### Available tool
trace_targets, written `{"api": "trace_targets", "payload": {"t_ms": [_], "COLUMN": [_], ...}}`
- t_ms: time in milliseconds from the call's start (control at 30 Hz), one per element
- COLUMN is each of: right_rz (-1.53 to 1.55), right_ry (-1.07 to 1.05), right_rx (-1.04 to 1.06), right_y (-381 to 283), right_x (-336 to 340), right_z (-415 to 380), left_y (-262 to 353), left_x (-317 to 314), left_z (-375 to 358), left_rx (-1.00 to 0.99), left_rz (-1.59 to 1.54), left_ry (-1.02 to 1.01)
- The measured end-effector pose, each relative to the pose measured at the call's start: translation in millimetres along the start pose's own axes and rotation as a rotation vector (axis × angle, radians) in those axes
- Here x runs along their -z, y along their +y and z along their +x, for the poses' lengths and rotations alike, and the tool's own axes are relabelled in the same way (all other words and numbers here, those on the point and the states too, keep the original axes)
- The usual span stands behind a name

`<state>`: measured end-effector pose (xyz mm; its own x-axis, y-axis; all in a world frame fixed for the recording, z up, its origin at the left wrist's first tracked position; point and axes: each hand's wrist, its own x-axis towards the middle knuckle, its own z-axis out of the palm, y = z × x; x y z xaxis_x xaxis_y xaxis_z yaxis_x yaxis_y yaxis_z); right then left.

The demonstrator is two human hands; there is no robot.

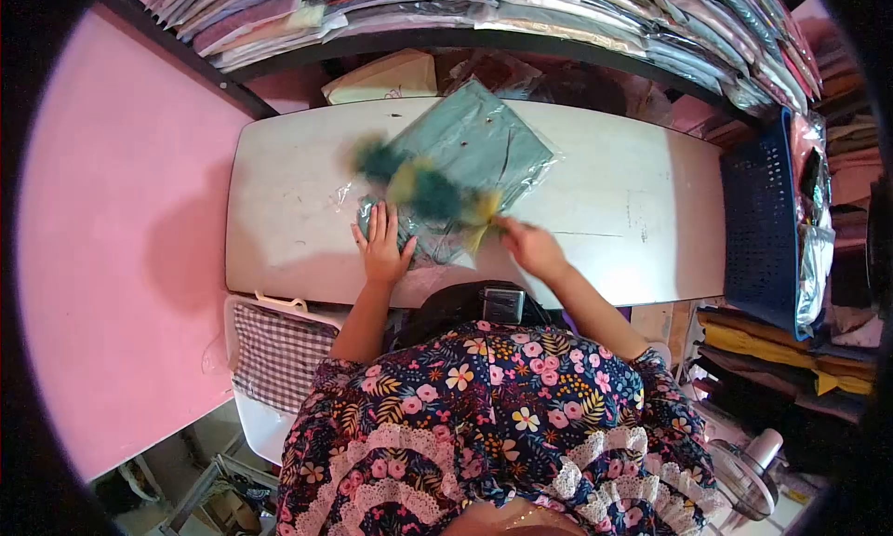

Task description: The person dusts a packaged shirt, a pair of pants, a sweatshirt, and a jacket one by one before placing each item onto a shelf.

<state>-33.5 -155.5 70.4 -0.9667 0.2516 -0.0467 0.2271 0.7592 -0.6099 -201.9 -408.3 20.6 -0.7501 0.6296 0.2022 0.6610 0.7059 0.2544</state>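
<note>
A folded green garment in a clear plastic bag lies slantwise on the white table. My left hand rests on the bag's near left part, fingers stretched out and lying flat. In my right hand is the handle end of a fluffy green and yellow duster. The duster is smeared by motion and stretches leftward across the bag, hiding its middle. My right fingers are wrapped round the grip at the bag's near right side.
Stacks of bagged folded clothes fill the shelf above the table's far edge. A blue plastic basket stands at the right end. Below left is a white chair with a checked cloth; a fan sits at lower right. A pink wall borders the left.
</note>
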Motion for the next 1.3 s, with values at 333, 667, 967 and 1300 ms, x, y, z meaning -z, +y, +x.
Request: {"api": "trace_targets", "payload": {"t_ms": [333,667,967,1300], "right_rz": [0.052,-0.056,0.191,0.367], "right_ry": [0.502,0.212,0.199,0.234], "right_rx": [-0.593,-0.346,-0.184,-0.312], "right_y": [59,40,72,61], "right_x": [8,-18,9,20], "right_z": [-61,-90,-103,-101], "left_y": [-18,-23,-17,-32], "left_x": [5,3,0,2], "left_z": [-9,-9,-5,-8], "left_rx": [-0.017,0.002,-0.003,-0.022], "left_rz": [0.017,-0.009,0.005,-0.151], "left_ry": [-0.024,-0.026,-0.052,-0.095]}}
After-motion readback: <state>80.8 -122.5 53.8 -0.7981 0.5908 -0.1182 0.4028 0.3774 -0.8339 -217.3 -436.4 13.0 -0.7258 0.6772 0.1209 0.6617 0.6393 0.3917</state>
